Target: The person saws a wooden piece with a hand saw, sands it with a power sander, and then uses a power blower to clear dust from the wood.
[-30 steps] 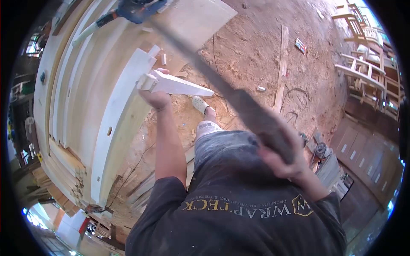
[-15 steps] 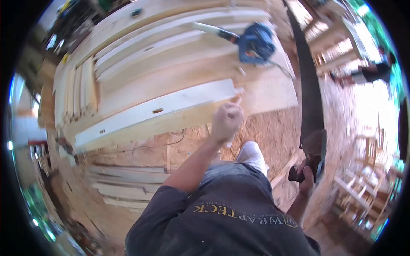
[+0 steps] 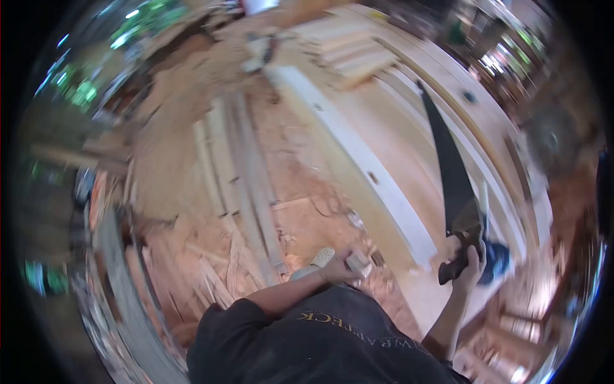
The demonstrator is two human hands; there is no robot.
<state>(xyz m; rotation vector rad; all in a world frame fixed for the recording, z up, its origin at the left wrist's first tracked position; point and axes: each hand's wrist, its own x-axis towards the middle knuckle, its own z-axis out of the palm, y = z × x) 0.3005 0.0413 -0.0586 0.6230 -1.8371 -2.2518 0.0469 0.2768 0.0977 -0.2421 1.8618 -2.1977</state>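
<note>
The right hand [image 3: 472, 265] has its fingers curled round the handle of the saw [image 3: 448, 166], closed on it. The handle sits inside the grip, and the blade runs up and away from the knuckles, narrowing to its tip above the bench [image 3: 422, 307]; whether it touches anything there I cannot tell. The left hand [image 3: 337, 269] is bent in front of the shirt [image 3: 320, 339], its fingers closed on a wood piece [image 3: 359, 261]. A pale end of the piece sticks out past the fingers, off the bench's near long edge; the rest of its length is hidden or blurred.

A white board [image 3: 358, 153] with slots lies along that near long edge, between the two hands. Short lengths [image 3: 352, 54] are gathered at the bench's far end, and long strips [image 3: 489, 147] lie toward the opposite long edge, partly behind the blade. The blower [image 3: 499, 261] is just beyond the right hand, partly covered by it and the saw. On the floor, planks [image 3: 224, 160] lie beside the bench, with scraps [image 3: 217, 281] nearer the left arm. A shoe [image 3: 322, 257] shows just beside the left hand.
</note>
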